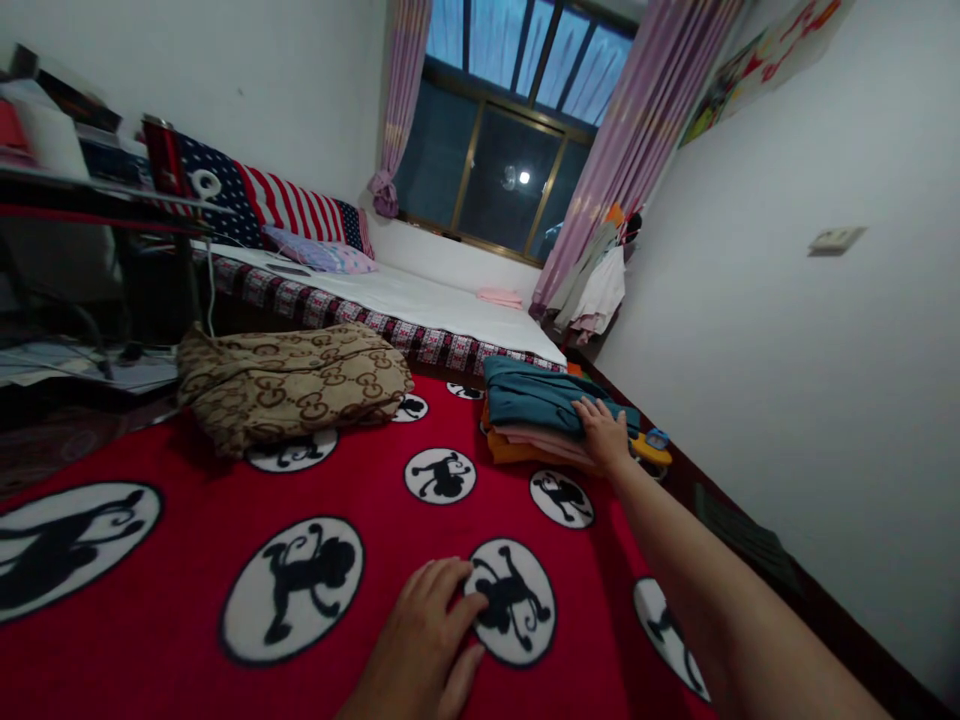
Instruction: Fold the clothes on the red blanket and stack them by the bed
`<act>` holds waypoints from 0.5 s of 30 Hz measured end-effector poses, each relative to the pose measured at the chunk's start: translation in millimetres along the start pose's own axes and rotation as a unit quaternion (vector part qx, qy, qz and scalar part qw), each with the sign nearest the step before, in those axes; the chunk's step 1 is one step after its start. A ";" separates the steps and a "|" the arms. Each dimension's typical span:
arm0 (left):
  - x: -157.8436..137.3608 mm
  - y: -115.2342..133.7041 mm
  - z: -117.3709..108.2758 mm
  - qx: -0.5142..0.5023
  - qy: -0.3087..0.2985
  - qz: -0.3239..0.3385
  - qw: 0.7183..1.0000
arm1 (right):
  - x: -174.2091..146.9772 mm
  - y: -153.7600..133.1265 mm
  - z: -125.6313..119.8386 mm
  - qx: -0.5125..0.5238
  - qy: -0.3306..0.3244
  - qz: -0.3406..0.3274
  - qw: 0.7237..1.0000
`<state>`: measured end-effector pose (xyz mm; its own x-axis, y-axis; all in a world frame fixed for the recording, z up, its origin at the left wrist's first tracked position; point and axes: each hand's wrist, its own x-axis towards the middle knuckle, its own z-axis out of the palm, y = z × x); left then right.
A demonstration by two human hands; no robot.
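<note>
My right hand reaches out to a stack of folded clothes and lies on its teal top garment, fingers a little spread. Under the teal one, pink folded cloth and orange folded cloth stick out at the near side. Close to me, my left hand hovers over or touches the red blanket, fingers loosely bent and apart, nothing in them. White ovals with black monkey figures cover this blanket. Left of the stack lies a brown patterned folded cloth.
A yellow and blue object sits just right of the stack, by the wall. Beyond the blanket is a bed with a white sheet. At left stands a cluttered desk with a red flask. Clothes hang beside the curtain.
</note>
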<state>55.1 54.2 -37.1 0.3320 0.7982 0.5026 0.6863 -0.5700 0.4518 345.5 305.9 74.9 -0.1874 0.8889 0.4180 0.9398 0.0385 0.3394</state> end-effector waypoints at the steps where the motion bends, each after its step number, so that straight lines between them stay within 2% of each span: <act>1: -0.1 0.9 0.0 -0.001 0.001 -0.001 1.000 | 2.3 4.9 -6.2 0.004 -0.016 0.003 1.000; 4: -0.5 3.3 0.9 -0.007 -0.001 -0.011 1.000 | 17.5 9.7 -28.1 0.012 -0.043 0.019 0.999; 7: -1.0 4.0 2.2 -0.016 -0.006 -0.020 1.000 | 29.5 -10.4 -41.8 0.023 -0.032 0.014 0.999; 9: -1.5 3.4 2.6 -0.023 -0.009 -0.024 0.999 | 26.0 -35.7 -40.4 0.056 -0.023 -0.056 0.997; 12: -1.8 2.2 2.2 -0.033 -0.015 -0.028 0.999 | 6.6 -73.6 -26.9 0.107 -0.050 -0.189 0.975; 15: -1.4 1.7 1.4 -0.044 -0.023 -0.033 0.998 | -8.9 -89.7 -17.3 0.130 -0.075 -0.215 0.965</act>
<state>56.6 52.5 -38.1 0.3186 0.8412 0.4370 0.6484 -0.5297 0.5468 258.0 286.7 55.2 -0.5513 0.8204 0.1518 0.8277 0.5148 0.2234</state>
